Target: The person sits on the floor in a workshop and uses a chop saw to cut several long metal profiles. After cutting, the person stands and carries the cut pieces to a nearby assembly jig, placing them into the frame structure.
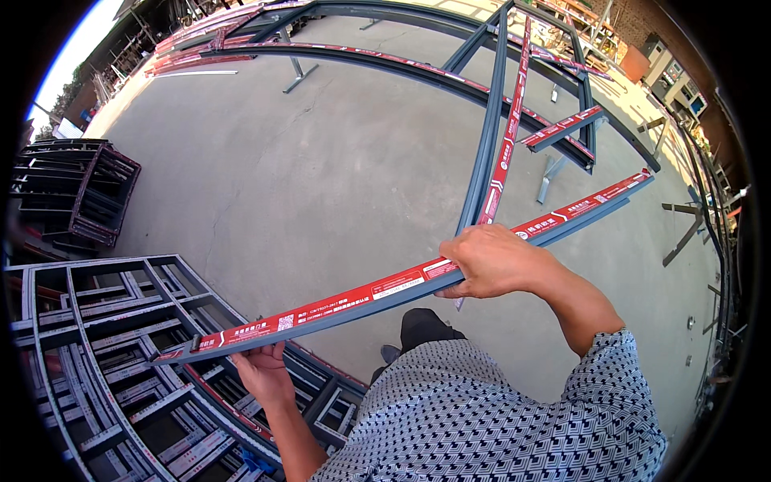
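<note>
A long dark grey metal window-frame profile point(353, 301), faced with red printed film, slants across in front of me, its right end higher in the picture. My right hand point(496, 261) is closed over it from above near the middle, thumb on the near side. Close to the profile's left end, my left hand point(269, 376) bears it from below, its fingers partly hidden behind the profile. Just beyond my right hand, another long grey profile point(491, 120) with a red-filmed strip runs away toward the far frame. A short red-filmed piece point(564, 130) lies across that frame.
A large grey frame point(369, 58) rests on metal stands point(299, 78) at the far side. Assembled frames point(104, 353) are stacked at the lower left, with dark frames point(76, 189) above them. Concrete floor point(305, 169) lies between. Cables point(711, 217) run along the right wall.
</note>
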Available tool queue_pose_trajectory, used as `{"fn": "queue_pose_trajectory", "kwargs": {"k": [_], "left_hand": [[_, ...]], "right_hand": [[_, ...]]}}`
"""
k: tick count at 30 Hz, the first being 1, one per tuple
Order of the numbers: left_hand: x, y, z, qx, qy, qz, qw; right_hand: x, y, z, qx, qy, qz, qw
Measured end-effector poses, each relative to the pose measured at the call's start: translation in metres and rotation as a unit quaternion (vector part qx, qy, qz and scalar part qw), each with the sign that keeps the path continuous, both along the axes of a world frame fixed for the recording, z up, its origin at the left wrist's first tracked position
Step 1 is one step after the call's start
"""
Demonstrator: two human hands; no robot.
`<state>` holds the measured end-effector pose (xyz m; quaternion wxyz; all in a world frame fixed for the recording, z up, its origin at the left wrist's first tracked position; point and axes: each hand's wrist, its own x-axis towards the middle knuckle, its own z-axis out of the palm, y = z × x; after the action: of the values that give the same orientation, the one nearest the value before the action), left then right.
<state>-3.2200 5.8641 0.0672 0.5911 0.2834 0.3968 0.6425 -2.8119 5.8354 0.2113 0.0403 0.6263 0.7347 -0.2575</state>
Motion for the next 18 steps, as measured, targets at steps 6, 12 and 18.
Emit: {"fn": "queue_pose_trajectory", "kwargs": {"k": [6,12,18], "left_hand": [[-0.021,0.123,-0.009,-0.043,0.014,-0.042,0.998],[-0.047,0.254,-0.025,-0.072,0.03,-0.065,0.995],[-0.083,0.393,-0.029,-0.02,0.002,-0.042,0.999]], "right_hand": [[-0.022,0.095,-0.019,-0.008,-0.01,-0.024,1.0],[-0.035,0.234,-0.027,-0.043,-0.027,0.0,0.999],[-0.04,0.356,-0.022,-0.054,-0.018,-0.019,0.998]]}}
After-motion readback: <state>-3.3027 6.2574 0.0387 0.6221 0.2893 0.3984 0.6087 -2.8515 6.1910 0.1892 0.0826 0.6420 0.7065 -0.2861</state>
